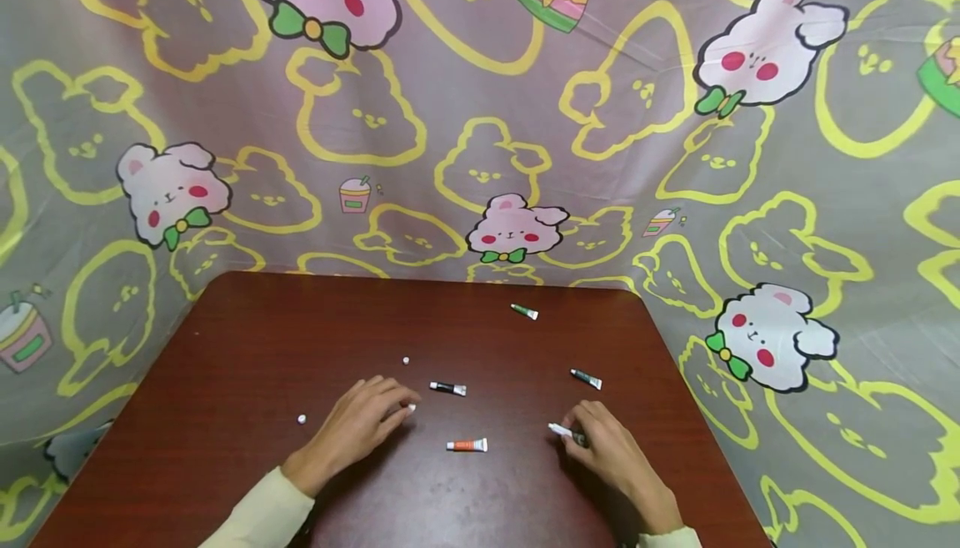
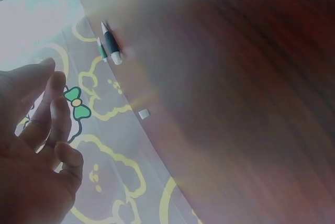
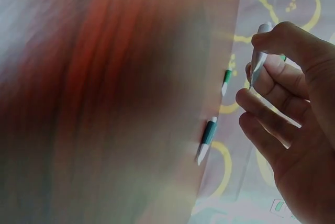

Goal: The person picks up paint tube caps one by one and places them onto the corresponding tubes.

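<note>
My left hand (image 1: 363,414) hovers over the table's left half and pinches a small white cap (image 1: 412,407) between thumb and index finger; the left wrist view hides that cap. Between the thumb and fingers of my right hand (image 1: 607,448) is a small paint tube (image 3: 258,59), pale at the end that shows. An orange paint tube (image 1: 467,445) lies between the hands, with a black paint tube (image 1: 448,389) just behind it. Beyond the right hand rests a dark teal paint tube (image 1: 586,379).
A green paint tube (image 1: 524,311) lies near the far edge of the brown table (image 1: 300,314). Two loose white caps are on the left side, one cap (image 1: 302,419) left of the left hand and another cap (image 1: 406,360) beyond it. Patterned cloth (image 1: 420,189) hangs around the table.
</note>
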`<action>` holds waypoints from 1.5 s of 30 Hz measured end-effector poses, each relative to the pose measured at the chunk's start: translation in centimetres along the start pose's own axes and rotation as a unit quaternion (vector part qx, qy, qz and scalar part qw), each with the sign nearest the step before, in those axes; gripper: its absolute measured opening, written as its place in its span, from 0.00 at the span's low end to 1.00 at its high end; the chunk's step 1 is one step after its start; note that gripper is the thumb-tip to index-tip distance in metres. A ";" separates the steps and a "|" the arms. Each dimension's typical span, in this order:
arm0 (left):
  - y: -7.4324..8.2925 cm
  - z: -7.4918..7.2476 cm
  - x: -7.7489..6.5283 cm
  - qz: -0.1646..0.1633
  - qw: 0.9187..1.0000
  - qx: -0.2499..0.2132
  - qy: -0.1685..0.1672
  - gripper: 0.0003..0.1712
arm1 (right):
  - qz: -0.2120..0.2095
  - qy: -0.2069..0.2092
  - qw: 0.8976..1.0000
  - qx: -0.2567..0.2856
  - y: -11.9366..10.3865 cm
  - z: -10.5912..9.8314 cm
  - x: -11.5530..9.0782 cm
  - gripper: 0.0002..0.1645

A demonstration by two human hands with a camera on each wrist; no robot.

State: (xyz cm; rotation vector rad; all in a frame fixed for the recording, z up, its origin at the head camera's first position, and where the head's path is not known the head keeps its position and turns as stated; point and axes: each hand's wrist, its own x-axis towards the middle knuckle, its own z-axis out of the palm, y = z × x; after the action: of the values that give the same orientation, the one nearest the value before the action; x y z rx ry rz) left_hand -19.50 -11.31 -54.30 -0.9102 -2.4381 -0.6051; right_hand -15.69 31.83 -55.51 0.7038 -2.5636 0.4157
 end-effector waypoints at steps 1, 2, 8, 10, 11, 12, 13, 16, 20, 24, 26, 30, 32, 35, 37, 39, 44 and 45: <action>0.1 0.1 0.1 -0.005 1.000 -0.001 -0.001 0.14 | 0.000 -0.001 1.000 0.002 -0.1 0.0 0.2 0.21; 0.1 0.1 0.1 -0.010 1.000 -0.003 -0.003 0.13 | 0.000 -0.003 1.000 0.004 -0.2 0.1 0.4 0.21; 0.3 0.5 0.5 -0.026 1.000 -0.008 -0.001 0.13 | -0.013 -0.003 1.000 0.007 -0.4 0.3 1.5 0.19; 0.3 0.6 0.6 -0.022 1.000 -0.007 0.005 0.12 | -0.023 0.001 1.000 0.004 -0.5 0.4 1.9 0.19; 0.2 0.7 0.7 -0.020 1.000 -0.008 0.008 0.11 | -0.027 0.003 1.000 0.002 -0.5 0.5 2.1 0.19; 0.2 0.8 0.8 -0.018 1.000 -0.008 0.011 0.11 | -0.030 0.004 1.000 0.000 -0.6 0.5 2.3 0.19; 0.2 0.8 0.8 -0.017 1.000 -0.009 0.013 0.11 | -0.033 0.005 0.999 -0.002 -0.7 0.5 2.5 0.18; 0.3 1.0 1.1 -0.023 1.000 -0.016 0.014 0.10 | -0.035 0.001 0.999 0.000 -1.0 0.5 3.3 0.17; 0.6 1.2 1.4 -0.033 0.999 -0.029 0.011 0.10 | -0.037 -0.008 0.999 0.005 -1.5 0.7 4.1 0.17; 0.8 1.4 1.6 -0.036 0.999 -0.035 0.014 0.10 | -0.047 -0.008 0.999 0.012 -1.8 0.8 4.8 0.17; 0.9 1.5 1.7 -0.037 0.999 -0.036 0.016 0.10 | -0.054 -0.006 0.998 0.016 -1.9 0.9 5.2 0.17; 1.2 1.7 1.9 -0.042 0.998 -0.046 0.020 0.11 | -0.062 -0.005 0.998 0.024 -2.2 1.0 5.7 0.17; 1.4 1.9 2.0 -0.044 0.998 -0.051 0.020 0.11 | -0.062 -0.007 0.998 0.027 -2.4 1.1 5.9 0.16; 1.6 2.1 2.2 -0.044 0.997 -0.057 0.018 0.11 | -0.062 -0.009 0.998 0.032 -2.6 1.3 6.2 0.16; 1.7 2.3 2.3 -0.044 0.997 -0.059 0.015 0.11 | -0.061 -0.011 0.998 0.032 -2.7 1.4 6.3 0.16; 1.8 2.4 2.3 -0.045 0.997 -0.061 0.013 0.10 | -0.062 -0.011 0.998 0.031 -2.9 1.5 6.4 0.16; 1.8 2.7 2.4 -0.049 0.996 -0.068 0.011 0.10 | -0.064 -0.011 0.998 0.027 -3.2 1.7 6.8 0.16; 1.8 2.7 2.4 -0.050 0.996 -0.069 0.011 0.10 | -0.065 -0.011 0.997 0.028 -3.2 1.8 6.8 0.16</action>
State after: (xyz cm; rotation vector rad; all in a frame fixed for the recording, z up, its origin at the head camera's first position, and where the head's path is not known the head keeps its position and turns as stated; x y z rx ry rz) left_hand -20.60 -7.39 -54.70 -0.8337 -2.4581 -0.8244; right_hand -19.77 25.69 -53.11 0.8937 -2.5167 0.4407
